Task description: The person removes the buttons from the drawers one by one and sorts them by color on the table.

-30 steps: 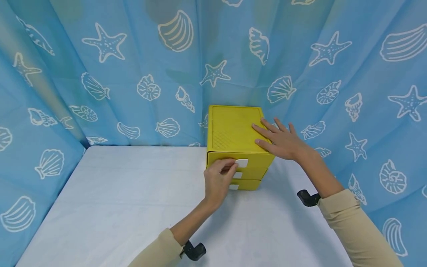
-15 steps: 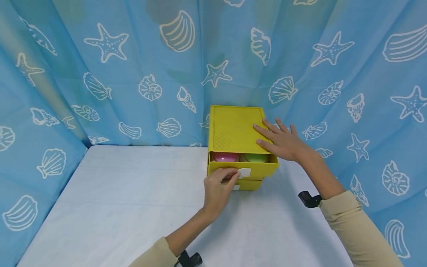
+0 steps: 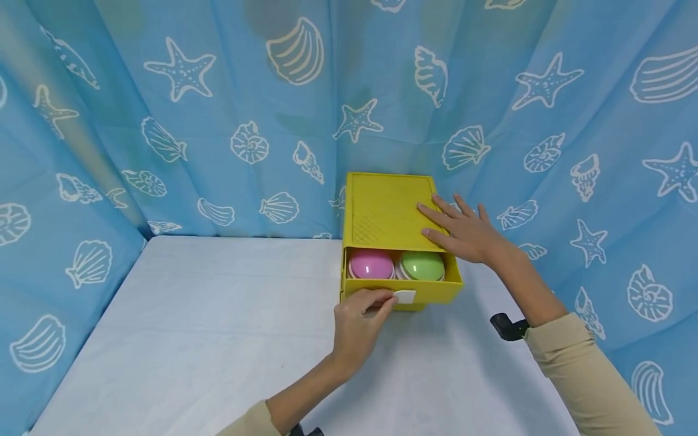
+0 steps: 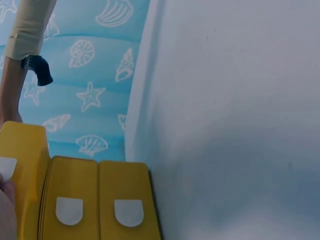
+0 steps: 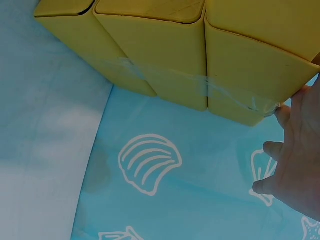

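Observation:
A yellow drawer unit (image 3: 387, 209) stands on the white table against the curtain. Its top drawer (image 3: 436, 294) is pulled well out. My left hand (image 3: 354, 327) pinches the white tab (image 3: 405, 297) on that drawer's front. Inside sit two round-topped things side by side, a pink one (image 3: 372, 264) at left and a green one (image 3: 422, 265) at right, both with pale rims. Fingers spread, my right hand (image 3: 466, 237) rests on the right edge of the unit's top. Only part of the left hand (image 4: 7, 212) shows in the left wrist view.
Below the pulled drawer, two closed drawers with white tabs (image 4: 69, 211) show in the left wrist view. Clear tape (image 5: 210, 87) runs along the unit's side. Behind hangs a blue curtain (image 3: 294, 121) with shell prints. White cloth (image 3: 218, 327) covers the table.
The top drawer has slid out from closed toward the person, drawn by the left hand on its tab. The pink and green things have come into view. The right hand has stayed on the unit.

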Action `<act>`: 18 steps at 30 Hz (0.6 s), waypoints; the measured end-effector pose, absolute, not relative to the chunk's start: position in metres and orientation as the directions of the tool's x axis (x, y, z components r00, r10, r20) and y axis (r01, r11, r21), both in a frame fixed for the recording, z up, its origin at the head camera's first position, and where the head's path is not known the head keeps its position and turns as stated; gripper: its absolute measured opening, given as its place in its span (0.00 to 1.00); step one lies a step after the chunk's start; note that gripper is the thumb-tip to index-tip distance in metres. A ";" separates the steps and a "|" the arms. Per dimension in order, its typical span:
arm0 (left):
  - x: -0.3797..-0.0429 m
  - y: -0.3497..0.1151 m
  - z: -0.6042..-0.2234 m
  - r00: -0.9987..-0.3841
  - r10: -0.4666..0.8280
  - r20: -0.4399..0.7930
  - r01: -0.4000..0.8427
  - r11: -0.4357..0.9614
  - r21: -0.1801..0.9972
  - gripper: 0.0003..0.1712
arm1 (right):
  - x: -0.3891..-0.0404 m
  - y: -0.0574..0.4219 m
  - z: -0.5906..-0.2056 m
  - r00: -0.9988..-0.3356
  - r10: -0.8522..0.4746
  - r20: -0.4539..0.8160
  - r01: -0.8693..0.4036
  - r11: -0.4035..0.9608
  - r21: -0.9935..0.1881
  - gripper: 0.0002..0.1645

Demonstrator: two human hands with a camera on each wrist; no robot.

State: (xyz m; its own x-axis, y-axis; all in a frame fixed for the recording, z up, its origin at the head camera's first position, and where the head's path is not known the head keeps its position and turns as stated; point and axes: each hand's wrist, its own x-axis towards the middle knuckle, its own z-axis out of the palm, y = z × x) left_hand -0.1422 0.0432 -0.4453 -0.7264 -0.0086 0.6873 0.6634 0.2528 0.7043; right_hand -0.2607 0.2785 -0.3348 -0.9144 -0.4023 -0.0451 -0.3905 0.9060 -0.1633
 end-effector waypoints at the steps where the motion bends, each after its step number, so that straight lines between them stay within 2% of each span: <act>1: -0.141 0.043 -0.445 -0.725 -0.009 0.688 0.664 0.253 0.703 0.07 | -0.261 0.278 -0.335 -0.915 -0.401 -0.044 -0.389 0.906 -0.166 0.42; 18: -0.112 0.043 -0.449 -0.698 -0.016 0.716 0.697 0.212 0.685 0.06 | -0.259 0.278 -0.330 -0.904 -0.423 -0.066 -0.409 0.898 -0.165 0.42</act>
